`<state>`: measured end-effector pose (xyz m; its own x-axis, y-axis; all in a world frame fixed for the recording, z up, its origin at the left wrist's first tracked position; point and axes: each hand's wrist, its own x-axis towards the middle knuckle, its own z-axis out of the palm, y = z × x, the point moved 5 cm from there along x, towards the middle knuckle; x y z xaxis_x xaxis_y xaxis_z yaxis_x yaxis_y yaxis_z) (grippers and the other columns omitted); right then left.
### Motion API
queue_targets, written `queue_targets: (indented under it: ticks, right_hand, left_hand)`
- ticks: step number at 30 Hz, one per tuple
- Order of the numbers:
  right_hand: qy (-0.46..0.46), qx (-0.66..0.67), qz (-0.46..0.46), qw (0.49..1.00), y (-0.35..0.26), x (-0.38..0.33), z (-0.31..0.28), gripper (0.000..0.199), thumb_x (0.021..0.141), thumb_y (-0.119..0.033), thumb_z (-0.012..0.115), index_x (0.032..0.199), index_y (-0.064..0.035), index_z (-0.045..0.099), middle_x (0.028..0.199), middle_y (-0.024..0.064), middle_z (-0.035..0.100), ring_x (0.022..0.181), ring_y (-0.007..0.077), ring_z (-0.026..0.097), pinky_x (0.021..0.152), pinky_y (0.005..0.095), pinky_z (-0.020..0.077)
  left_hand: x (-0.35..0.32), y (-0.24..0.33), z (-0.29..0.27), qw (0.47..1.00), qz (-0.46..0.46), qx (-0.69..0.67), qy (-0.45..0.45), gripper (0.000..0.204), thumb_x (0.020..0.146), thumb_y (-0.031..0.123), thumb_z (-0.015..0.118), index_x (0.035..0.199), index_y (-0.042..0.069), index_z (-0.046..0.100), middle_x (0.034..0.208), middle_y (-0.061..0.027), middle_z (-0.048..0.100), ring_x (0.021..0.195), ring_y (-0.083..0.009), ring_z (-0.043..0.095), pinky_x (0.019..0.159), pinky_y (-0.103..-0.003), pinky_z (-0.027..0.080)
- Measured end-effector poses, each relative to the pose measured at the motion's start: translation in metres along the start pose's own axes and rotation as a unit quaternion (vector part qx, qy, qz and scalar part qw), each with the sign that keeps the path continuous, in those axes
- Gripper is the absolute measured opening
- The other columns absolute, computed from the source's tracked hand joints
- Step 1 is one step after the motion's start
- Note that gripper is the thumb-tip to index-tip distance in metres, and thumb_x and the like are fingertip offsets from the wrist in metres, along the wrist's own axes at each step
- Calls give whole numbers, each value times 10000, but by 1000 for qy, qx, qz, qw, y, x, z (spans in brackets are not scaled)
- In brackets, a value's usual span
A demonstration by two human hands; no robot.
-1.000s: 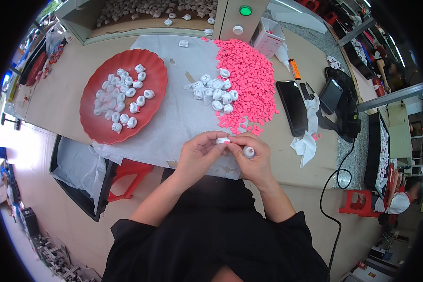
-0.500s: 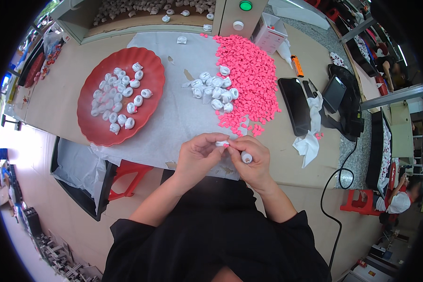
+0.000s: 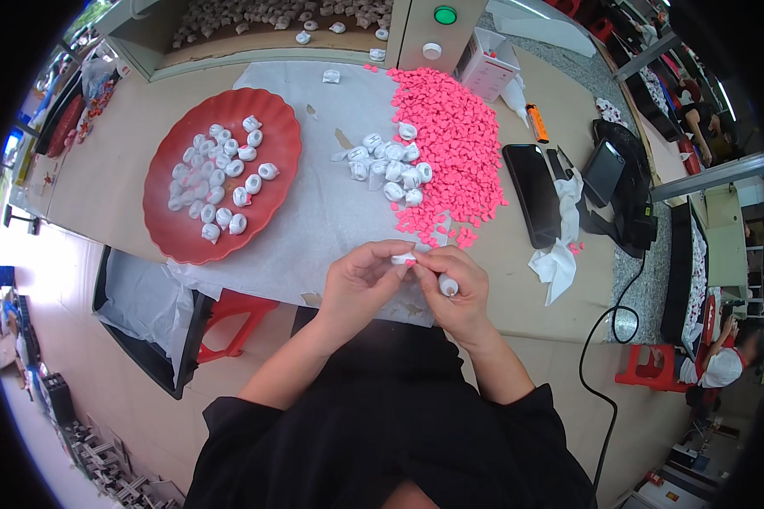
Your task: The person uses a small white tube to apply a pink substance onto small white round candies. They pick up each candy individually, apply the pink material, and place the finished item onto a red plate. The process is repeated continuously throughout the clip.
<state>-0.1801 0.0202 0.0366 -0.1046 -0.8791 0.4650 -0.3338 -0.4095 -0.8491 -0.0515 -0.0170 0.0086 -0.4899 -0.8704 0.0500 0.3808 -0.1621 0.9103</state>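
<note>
My left hand (image 3: 356,284) pinches a small white rounded piece (image 3: 402,259) between thumb and fingertips, above the near edge of the paper-covered table. At its right side my right hand (image 3: 467,301) presses thumb and finger against a tiny pink piece (image 3: 410,263) touching the white one. A white squeeze bottle (image 3: 448,285) is tucked in the right hand, its tip toward me. Beyond the hands sits a group of similar white pieces (image 3: 393,170), beside a spread pile of small pink pieces (image 3: 458,144). More white pieces lie in a red scalloped plate (image 3: 165,233) at left.
A black phone (image 3: 530,195), crumpled tissue (image 3: 555,270) and orange lighter (image 3: 537,124) lie at right. A white box (image 3: 488,64) stands behind them. At the back, an open-fronted cabinet (image 3: 433,30) holds many pieces. A black lined tray (image 3: 144,305) is at lower left.
Both hands keep their pinch on the white and pink pieces with hardly any movement. The whole view has shifted very slightly.
</note>
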Motion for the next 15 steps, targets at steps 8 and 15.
queue_targets:
  ticks: [8, 15]
  right_hand:
    - [-2, -14, -23, 1000, -1, -1, 1, 201, 731, 85, 619, 916, 9, 625, 792, 94, 589, 671, 145, 550, 575, 232, 427]
    - [-6, -44, -68, 997, -4, 0, 1, 210, 709, 97, 618, 898, 5, 612, 768, 91, 581, 644, 162, 547, 559, 244, 428]
  left_hand:
    - [0, 2, -1, 1000, 2, -1, -7, 231, 863, 14, 516, 1086, -45, 518, 1107, -140, 556, 930, -158, 576, 816, -292, 485]
    - [0, -1, -3, 1000, -24, -4, -7, 227, 855, 3, 520, 1077, -44, 531, 1103, -134, 561, 937, -159, 576, 826, -291, 481]
